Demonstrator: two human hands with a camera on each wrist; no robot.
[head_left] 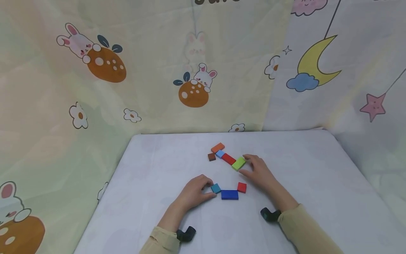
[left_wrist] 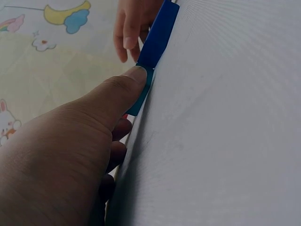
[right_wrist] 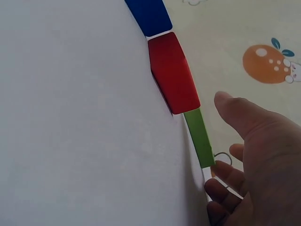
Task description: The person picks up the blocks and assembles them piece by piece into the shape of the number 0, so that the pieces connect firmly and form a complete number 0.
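Note:
My left hand [head_left: 196, 190] pinches a small teal block [head_left: 216, 188] between thumb and fingers. In the left wrist view the thumb presses on the teal block [left_wrist: 143, 96], whose end meets a dark blue block [left_wrist: 159, 35]. That dark blue block [head_left: 229, 194] lies flat, with a red square block [head_left: 242, 187] at its upper right corner. Farther back, my right hand [head_left: 258, 171] is beside a lime green block [head_left: 239, 163], thumb and fingers spread around its right side. The right wrist view has the thumb apart from the green block [right_wrist: 200, 139]; a fingertip is close to its end.
Left of the green block runs a slanting row: a red block [head_left: 228, 159], a light blue block [head_left: 220, 153] and an orange block [head_left: 217, 147]. A brown block [head_left: 211, 157] lies near them. The white table [head_left: 158, 158] meets a cartoon-printed cloth [head_left: 152, 70] behind.

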